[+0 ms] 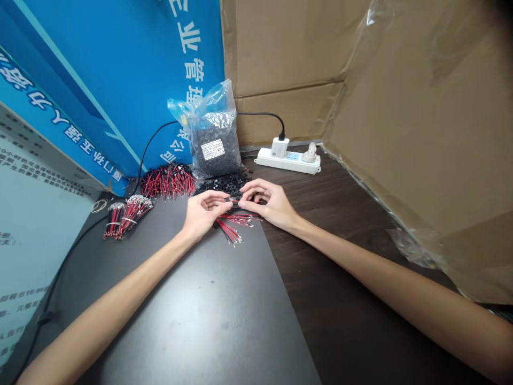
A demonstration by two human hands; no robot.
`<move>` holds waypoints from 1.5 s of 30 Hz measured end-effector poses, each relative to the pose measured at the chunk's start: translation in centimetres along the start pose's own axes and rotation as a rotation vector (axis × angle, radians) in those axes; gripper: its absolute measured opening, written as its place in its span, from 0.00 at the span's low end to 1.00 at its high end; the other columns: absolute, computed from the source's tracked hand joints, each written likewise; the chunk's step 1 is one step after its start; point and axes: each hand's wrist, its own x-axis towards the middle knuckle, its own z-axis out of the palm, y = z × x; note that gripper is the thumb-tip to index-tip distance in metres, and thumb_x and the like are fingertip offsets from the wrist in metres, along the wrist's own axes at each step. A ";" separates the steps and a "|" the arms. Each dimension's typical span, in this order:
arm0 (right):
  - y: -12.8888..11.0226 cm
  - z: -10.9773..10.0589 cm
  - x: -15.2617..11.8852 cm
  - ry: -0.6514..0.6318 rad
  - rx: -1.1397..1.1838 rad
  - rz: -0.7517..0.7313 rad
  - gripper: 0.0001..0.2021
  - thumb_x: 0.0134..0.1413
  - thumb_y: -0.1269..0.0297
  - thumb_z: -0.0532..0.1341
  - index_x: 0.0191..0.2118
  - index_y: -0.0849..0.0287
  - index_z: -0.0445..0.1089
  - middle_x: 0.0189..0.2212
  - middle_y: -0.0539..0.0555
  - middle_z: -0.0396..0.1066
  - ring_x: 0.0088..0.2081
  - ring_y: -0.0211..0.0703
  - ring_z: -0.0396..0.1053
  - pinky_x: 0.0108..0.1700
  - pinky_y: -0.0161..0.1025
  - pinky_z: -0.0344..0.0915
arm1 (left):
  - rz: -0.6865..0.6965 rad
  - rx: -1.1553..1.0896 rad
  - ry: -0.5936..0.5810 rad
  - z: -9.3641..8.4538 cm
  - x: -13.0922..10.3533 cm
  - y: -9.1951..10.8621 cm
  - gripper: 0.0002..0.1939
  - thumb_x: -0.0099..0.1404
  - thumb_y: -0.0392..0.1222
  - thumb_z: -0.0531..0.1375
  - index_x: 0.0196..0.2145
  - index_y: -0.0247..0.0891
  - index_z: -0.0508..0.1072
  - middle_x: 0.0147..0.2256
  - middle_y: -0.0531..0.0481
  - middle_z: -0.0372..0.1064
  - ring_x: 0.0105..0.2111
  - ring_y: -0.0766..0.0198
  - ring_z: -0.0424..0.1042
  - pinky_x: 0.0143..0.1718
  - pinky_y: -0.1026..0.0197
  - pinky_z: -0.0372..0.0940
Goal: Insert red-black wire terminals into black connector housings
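Note:
My left hand [205,212] pinches a small dark piece whose details are too small to make out. Close beside it, my right hand [270,204] holds a thin red and black wire between thumb and fingers, its end reaching toward the left fingertips. Loose red and black wires [230,230] with shiny ends fan out on the grey mat just below both hands. Behind the fingers lies a heap of small black connectors [224,184], partly hidden by the hands.
A clear bag of black parts [214,144] stands behind the heap. Left of it are a pile of red-black wires [168,181] and banded wire bundles [129,214]. A white power strip [288,160] sits at the back right, near cardboard [401,133].

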 end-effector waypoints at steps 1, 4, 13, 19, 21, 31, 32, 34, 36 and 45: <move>0.0 0.0 0.0 0.001 0.000 0.001 0.17 0.44 0.56 0.73 0.39 0.57 0.72 0.29 0.51 0.76 0.33 0.43 0.74 0.36 0.40 0.68 | -0.001 0.002 0.003 0.0 0.0 0.0 0.18 0.46 0.44 0.75 0.34 0.35 0.80 0.30 0.47 0.79 0.31 0.62 0.77 0.40 0.57 0.73; 0.0 0.0 0.0 0.002 -0.004 0.003 0.17 0.45 0.56 0.73 0.39 0.57 0.72 0.30 0.51 0.76 0.34 0.43 0.75 0.37 0.41 0.68 | -0.006 0.003 0.007 0.0 0.0 0.0 0.18 0.46 0.45 0.75 0.34 0.35 0.80 0.30 0.46 0.79 0.31 0.61 0.78 0.41 0.56 0.74; -0.1 0.0 0.0 -0.016 -0.025 0.005 0.19 0.45 0.54 0.73 0.39 0.57 0.72 0.30 0.52 0.77 0.34 0.44 0.75 0.37 0.41 0.69 | -0.009 -0.003 -0.034 0.1 -0.1 0.1 0.20 0.45 0.47 0.76 0.33 0.34 0.80 0.33 0.43 0.81 0.33 0.57 0.80 0.43 0.53 0.75; -0.3 0.0 -0.1 -0.024 -0.022 0.021 0.19 0.43 0.53 0.74 0.38 0.57 0.73 0.29 0.53 0.78 0.32 0.45 0.75 0.38 0.43 0.71 | -0.009 0.034 -0.031 -0.1 -0.1 -0.2 0.20 0.45 0.49 0.76 0.33 0.35 0.82 0.33 0.42 0.81 0.32 0.56 0.80 0.40 0.54 0.75; -0.2 0.0 -0.1 -0.021 -0.020 0.025 0.19 0.43 0.54 0.74 0.38 0.58 0.74 0.29 0.53 0.78 0.32 0.45 0.76 0.39 0.44 0.71 | -0.008 0.064 -0.015 -0.1 -0.1 -0.2 0.19 0.45 0.48 0.76 0.33 0.35 0.83 0.33 0.42 0.81 0.31 0.56 0.79 0.38 0.54 0.75; 0.0 -0.2 0.0 -0.048 -0.009 0.052 0.17 0.43 0.56 0.74 0.37 0.60 0.75 0.29 0.53 0.78 0.33 0.44 0.75 0.39 0.42 0.72 | 0.014 0.207 0.006 0.1 -0.4 0.4 0.13 0.46 0.44 0.75 0.30 0.37 0.84 0.32 0.44 0.81 0.32 0.54 0.80 0.36 0.55 0.74; -0.1 -0.2 0.0 -0.056 -0.008 0.054 0.17 0.43 0.56 0.74 0.38 0.60 0.76 0.29 0.53 0.78 0.32 0.44 0.75 0.38 0.42 0.72 | 0.014 0.210 0.005 0.1 -0.4 0.4 0.13 0.46 0.45 0.75 0.30 0.37 0.84 0.32 0.44 0.81 0.31 0.54 0.79 0.35 0.55 0.74; -0.1 -0.2 0.0 -0.074 -0.011 0.060 0.17 0.44 0.55 0.74 0.38 0.60 0.76 0.30 0.54 0.79 0.32 0.44 0.75 0.38 0.42 0.72 | 0.015 0.214 0.001 0.0 -0.4 0.3 0.13 0.46 0.45 0.75 0.30 0.37 0.84 0.31 0.44 0.81 0.31 0.54 0.79 0.34 0.55 0.73; -0.2 -0.2 0.0 -0.087 -0.019 0.066 0.17 0.44 0.55 0.74 0.38 0.60 0.76 0.31 0.55 0.79 0.33 0.44 0.76 0.38 0.43 0.72 | 0.018 0.215 -0.002 0.0 -0.4 0.2 0.13 0.45 0.45 0.75 0.30 0.37 0.84 0.32 0.44 0.81 0.31 0.54 0.79 0.35 0.55 0.73; -0.1 -0.3 -0.1 -0.096 -0.021 0.093 0.16 0.41 0.56 0.75 0.36 0.59 0.76 0.31 0.55 0.80 0.34 0.47 0.78 0.39 0.44 0.74 | -0.003 0.199 -0.016 -0.2 -0.3 0.1 0.14 0.44 0.46 0.75 0.29 0.37 0.84 0.32 0.44 0.81 0.32 0.53 0.79 0.38 0.53 0.74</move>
